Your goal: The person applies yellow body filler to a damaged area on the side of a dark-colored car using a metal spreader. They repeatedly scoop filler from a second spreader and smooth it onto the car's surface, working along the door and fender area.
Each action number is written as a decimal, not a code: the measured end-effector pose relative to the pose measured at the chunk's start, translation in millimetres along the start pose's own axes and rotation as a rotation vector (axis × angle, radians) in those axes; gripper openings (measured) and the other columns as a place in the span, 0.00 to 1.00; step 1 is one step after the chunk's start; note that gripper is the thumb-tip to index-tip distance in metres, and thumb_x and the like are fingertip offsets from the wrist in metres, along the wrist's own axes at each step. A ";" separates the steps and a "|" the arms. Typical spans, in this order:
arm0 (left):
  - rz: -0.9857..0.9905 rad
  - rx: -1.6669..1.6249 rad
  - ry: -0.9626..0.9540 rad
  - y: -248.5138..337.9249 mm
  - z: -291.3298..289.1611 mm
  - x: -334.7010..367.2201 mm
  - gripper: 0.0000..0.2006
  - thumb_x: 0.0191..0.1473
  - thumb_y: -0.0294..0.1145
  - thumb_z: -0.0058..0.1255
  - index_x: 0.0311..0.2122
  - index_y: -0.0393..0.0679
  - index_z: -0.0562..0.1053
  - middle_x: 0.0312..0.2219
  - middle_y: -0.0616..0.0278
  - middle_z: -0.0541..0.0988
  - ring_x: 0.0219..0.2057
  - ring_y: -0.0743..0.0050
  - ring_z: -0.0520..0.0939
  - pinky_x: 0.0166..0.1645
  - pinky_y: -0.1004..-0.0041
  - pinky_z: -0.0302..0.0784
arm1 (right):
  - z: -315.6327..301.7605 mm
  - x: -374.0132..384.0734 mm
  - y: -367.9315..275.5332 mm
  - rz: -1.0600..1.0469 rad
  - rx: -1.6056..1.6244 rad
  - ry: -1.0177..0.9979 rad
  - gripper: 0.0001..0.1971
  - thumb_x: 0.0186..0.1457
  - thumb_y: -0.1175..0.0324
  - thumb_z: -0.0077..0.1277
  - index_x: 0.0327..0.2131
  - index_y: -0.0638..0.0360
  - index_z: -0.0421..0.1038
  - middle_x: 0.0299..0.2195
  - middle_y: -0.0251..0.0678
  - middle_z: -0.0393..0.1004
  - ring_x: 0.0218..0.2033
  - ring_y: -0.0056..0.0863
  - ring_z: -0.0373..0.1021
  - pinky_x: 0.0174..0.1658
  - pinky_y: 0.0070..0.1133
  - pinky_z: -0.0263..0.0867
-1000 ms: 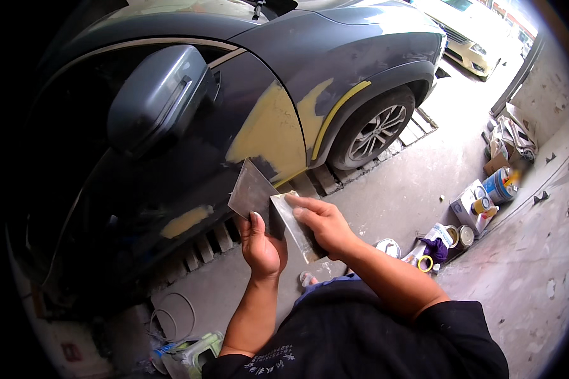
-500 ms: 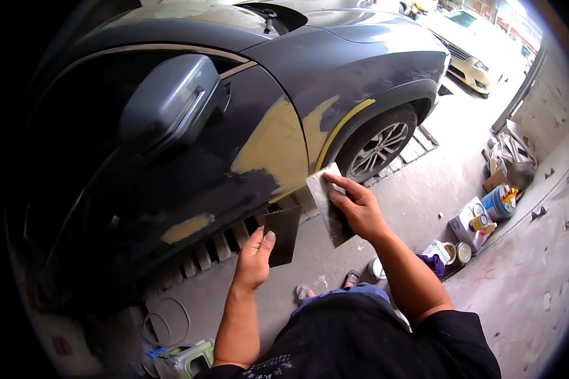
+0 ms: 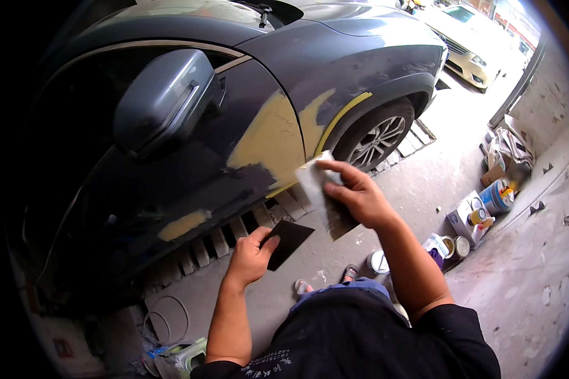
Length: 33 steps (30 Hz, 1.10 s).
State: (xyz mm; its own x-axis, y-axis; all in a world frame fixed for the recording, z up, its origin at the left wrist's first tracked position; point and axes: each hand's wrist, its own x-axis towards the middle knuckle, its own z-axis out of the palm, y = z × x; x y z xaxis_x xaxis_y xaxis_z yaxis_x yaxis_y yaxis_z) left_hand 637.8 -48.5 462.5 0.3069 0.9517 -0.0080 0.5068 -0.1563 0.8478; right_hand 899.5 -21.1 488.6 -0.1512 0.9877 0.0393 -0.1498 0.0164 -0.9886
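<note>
Two hands, each gripping one spreader: left hand [image 3: 250, 256] dark spreader [image 3: 289, 242], right hand [image 3: 354, 192] pale spreader [image 3: 316, 183] (filler-smeared).

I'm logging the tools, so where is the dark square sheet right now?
In the head view, the dark square sheet is pinched in the left hand, low and centre, below the car door's yellow filler patch.

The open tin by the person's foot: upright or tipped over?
Upright: the tin stands on the concrete floor with its round open top facing up.
</note>
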 end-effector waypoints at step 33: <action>-0.139 -0.404 0.124 -105.9 23.1 -1.3 0.08 0.51 0.26 0.39 0.24 0.39 0.69 0.18 0.65 0.73 0.20 0.81 0.71 0.29 0.81 0.67 | -14.5 -50.1 101.7 -0.075 -0.452 -0.007 0.13 0.57 0.63 0.54 0.28 0.63 0.69 0.26 0.42 0.67 0.27 0.39 0.66 0.33 0.28 0.63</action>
State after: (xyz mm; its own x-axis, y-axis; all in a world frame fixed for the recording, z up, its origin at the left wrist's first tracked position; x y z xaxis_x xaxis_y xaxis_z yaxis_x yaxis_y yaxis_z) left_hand 602.3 -39.3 360.4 0.1464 0.9848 -0.0934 0.1734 0.0674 0.9825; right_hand 906.1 -66.7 384.0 -0.1631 0.9802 0.1124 0.2807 0.1553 -0.9472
